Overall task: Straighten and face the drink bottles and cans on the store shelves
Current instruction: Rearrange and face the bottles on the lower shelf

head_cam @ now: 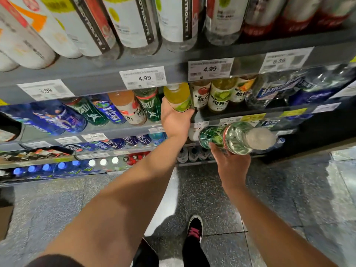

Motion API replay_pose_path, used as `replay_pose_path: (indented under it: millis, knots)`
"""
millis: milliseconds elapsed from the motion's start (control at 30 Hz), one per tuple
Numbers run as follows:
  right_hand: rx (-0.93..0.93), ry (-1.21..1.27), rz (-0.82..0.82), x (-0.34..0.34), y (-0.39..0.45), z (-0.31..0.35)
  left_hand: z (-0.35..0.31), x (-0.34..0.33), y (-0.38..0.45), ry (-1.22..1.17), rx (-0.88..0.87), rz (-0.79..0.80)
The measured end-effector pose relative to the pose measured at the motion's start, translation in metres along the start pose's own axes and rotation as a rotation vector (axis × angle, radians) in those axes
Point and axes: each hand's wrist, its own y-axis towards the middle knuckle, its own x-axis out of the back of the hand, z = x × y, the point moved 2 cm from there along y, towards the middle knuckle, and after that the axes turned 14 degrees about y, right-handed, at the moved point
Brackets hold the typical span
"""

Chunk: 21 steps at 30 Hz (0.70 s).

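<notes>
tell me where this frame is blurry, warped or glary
Head view: wide-angle warp bows the shelf edge and fans the top-shelf bottles; the green bottle in the right hand is slightly motion-smeared; far-right shelf stock is soft; ceiling light glares off the floor; the 4.99 tag stays readable.

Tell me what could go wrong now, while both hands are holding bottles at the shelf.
1. The right hand holds the green bottle on its side, off the shelf, gripping only its lower part; it might slip to the floor.
2. The left hand grips the yellow bottle in a tight row; moving it could knock the neighbouring bottles.
</notes>
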Motion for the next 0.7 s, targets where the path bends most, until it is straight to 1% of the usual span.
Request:
replay_pose_path:
  millis: [167,233,333,433,500,567,700]
  knots:
    - [0.029,0.059,0.009,-0.006,0.001,-0.003,0.006,-0.003,0.011,0.084,0.014,0.041]
    - [0.1,0.045,0.04,-0.01,0.003,0.0,0.008,-0.005,0.015,0.108,0.021,0.069]
    - [0.28,-0.029,0.129,-0.017,0.004,0.006,0.005,-0.006,0.019,0.13,0.027,0.108]
    - [0.36,-0.061,0.153,-0.029,0.003,0.009,0.008,0.0,0.015,0.114,-0.003,0.158]
    - [0.388,-0.03,0.152,-0.038,-0.003,0.013,0.016,0.011,0.004,0.087,-0.026,0.165]
    - [0.362,-0.006,0.132,-0.047,-0.01,0.015,0.028,0.029,-0.006,0.046,-0.025,0.058]
    - [0.233,-0.009,0.135,-0.066,-0.017,0.014,0.052,0.073,-0.008,-0.111,0.025,-0.277]
